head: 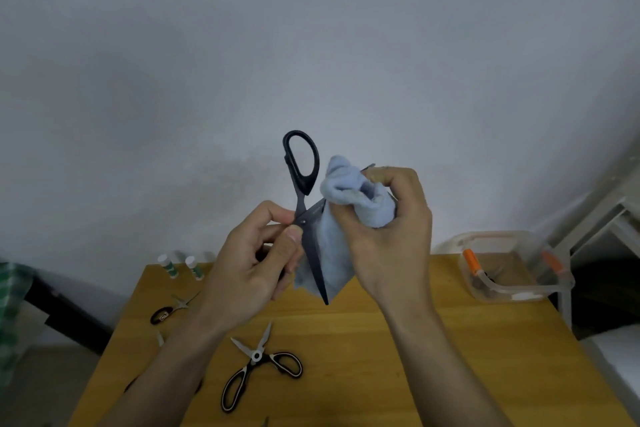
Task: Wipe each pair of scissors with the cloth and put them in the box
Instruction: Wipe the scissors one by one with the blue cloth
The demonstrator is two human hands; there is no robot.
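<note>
My left hand [252, 263] holds a pair of black scissors [302, 184] near the pivot, raised above the table with the blades spread. One handle loop points up and one dark blade points down. My right hand [388, 229] grips a light blue cloth [349, 198] bunched around the other blade, whose tip shows just above the fingers. The clear plastic box [512, 288] stands at the table's far right corner with orange-handled tools inside. Kitchen scissors with black and white handles [259, 367] lie open on the wooden table [415, 357].
A small pair of scissors with a dark handle [169, 310] lies at the left of the table. Two small white bottles [180, 265] stand at the far left edge. Another blade tip [160, 338] shows beside my left forearm. A white frame [609, 218] stands at the right.
</note>
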